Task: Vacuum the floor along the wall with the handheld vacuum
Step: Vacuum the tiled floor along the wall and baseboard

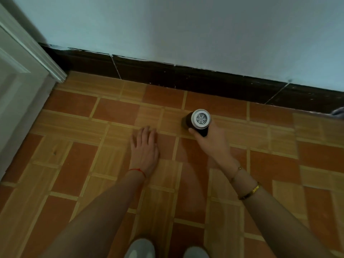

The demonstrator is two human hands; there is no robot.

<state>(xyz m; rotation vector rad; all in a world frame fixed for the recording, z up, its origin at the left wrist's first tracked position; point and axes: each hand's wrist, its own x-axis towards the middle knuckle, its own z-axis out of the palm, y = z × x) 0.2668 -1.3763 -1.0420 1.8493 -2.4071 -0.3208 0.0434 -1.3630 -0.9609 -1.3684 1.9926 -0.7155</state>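
The handheld vacuum (199, 120) is a dark cylinder with a white round vented end cap facing up at me. My right hand (210, 140) is shut around its body, holding it nose-down on the tiled floor (115, 112), a short way in front of the dark baseboard (204, 79). The nozzle end is hidden beneath the body. My left hand (144, 146) lies flat on the tiles to the left of the vacuum, fingers together and pointing towards the wall, holding nothing.
A pale blue wall (186, 28) rises above the baseboard. A white door frame (28, 58) stands at the left corner. My two grey shoes (139, 248) show at the bottom edge. A bit of blue-grey cloth (337, 111) lies at the right edge by the baseboard.
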